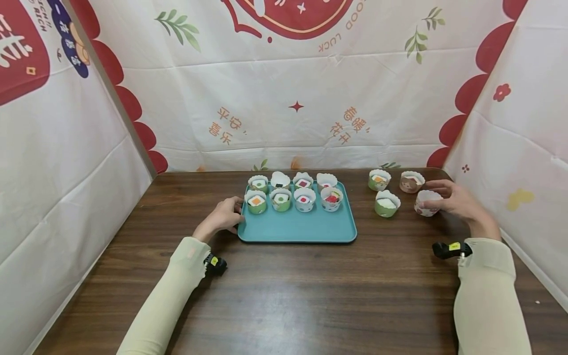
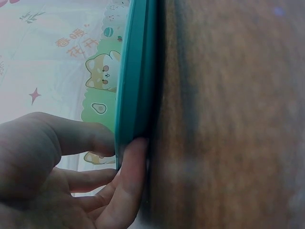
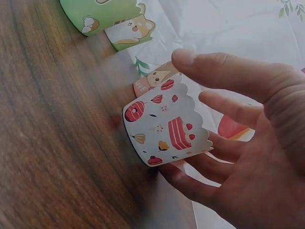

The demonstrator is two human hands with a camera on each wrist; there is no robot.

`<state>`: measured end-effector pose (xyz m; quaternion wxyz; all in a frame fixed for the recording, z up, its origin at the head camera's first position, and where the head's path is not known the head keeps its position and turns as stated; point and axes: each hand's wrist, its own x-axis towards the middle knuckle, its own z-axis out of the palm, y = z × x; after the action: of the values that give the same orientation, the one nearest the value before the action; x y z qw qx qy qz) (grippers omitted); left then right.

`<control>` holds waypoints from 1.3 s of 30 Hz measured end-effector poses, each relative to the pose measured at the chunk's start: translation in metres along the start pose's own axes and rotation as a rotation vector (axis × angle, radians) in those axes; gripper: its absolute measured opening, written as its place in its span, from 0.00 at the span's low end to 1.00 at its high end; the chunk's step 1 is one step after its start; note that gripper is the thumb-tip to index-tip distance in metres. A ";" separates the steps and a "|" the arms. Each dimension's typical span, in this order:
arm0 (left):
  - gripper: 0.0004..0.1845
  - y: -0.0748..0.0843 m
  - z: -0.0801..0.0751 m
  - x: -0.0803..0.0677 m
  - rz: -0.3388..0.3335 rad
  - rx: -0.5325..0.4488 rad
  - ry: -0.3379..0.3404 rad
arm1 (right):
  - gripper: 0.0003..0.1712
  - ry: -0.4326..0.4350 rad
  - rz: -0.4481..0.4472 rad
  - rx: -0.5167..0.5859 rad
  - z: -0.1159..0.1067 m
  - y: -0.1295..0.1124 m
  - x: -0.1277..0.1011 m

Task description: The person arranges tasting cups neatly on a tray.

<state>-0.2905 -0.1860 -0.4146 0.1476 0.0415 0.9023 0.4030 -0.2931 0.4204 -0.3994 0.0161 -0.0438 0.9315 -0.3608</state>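
My left hand (image 1: pixel 223 215) pinches the left edge of a teal tray (image 1: pixel 293 229). In the left wrist view, the thumb lies at the rim and a fingertip touches the tray's side (image 2: pixel 138 71) near the table. Several paper baking cups stand in two rows along the tray's back half, among them a green cup (image 1: pixel 256 204) and a white cup (image 1: pixel 331 202), with small colourful pieces inside. On the right, my right hand (image 1: pixel 454 199) spreads loosely around a white paper cup with red cake prints (image 3: pixel 167 126). Whether its fingers press the cup is unclear.
Right of the tray stand a green cup (image 1: pixel 386 206), another green cup (image 1: pixel 378 182) and a brown cup (image 1: pixel 410 183), close to the right hand. A printed white cloth (image 1: pixel 275 133) hangs behind the wooden table (image 1: pixel 310 296), with cloth walls at both sides.
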 end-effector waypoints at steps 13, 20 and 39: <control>0.34 -0.003 -0.001 0.002 -0.006 0.002 0.004 | 0.49 -0.026 0.006 -0.084 0.003 0.010 0.004; 0.34 -0.003 -0.001 0.002 0.005 -0.001 0.003 | 0.46 -0.004 -0.008 -0.088 0.004 0.013 0.007; 0.34 -0.002 -0.001 0.001 0.001 -0.004 0.010 | 0.42 0.009 0.038 -0.003 0.004 0.005 0.007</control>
<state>-0.2912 -0.1874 -0.4155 0.1429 0.0396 0.9022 0.4051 -0.3001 0.4203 -0.4056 0.0186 -0.0244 0.9327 -0.3593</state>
